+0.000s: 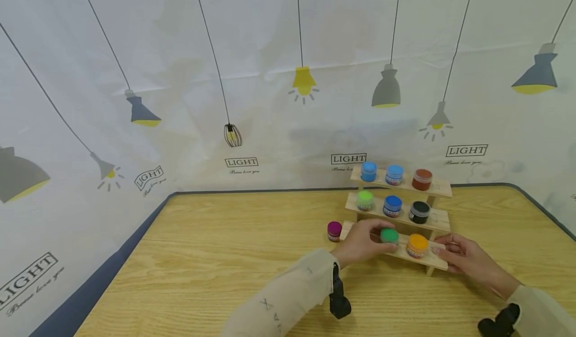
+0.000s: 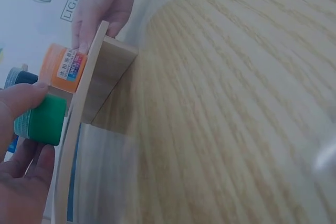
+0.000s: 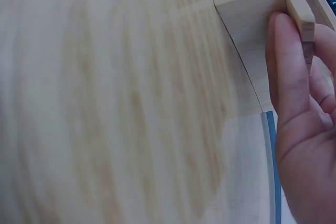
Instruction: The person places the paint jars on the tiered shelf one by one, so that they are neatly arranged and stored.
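A three-step wooden rack (image 1: 440,258) stands at the right of the table, bearing several small paint jars. On its lowest step my left hand (image 1: 363,242) holds a green paint jar (image 2: 48,120) between thumb and fingers. Beside that jar sits an orange paint jar (image 1: 417,246). My right hand (image 1: 470,259) grips the right end of the lowest step; in the right wrist view its fingers (image 3: 291,72) wrap the board's edge. A purple paint jar (image 1: 334,231) stands on the table, just left of the rack.
The middle step carries light green (image 1: 365,200), blue (image 1: 392,206) and black (image 1: 419,212) jars. Two light blue jars and a brown jar (image 1: 422,179) stand on the top step. Behind the wooden table (image 1: 216,257) hangs a lamp-printed sheet (image 1: 270,102).
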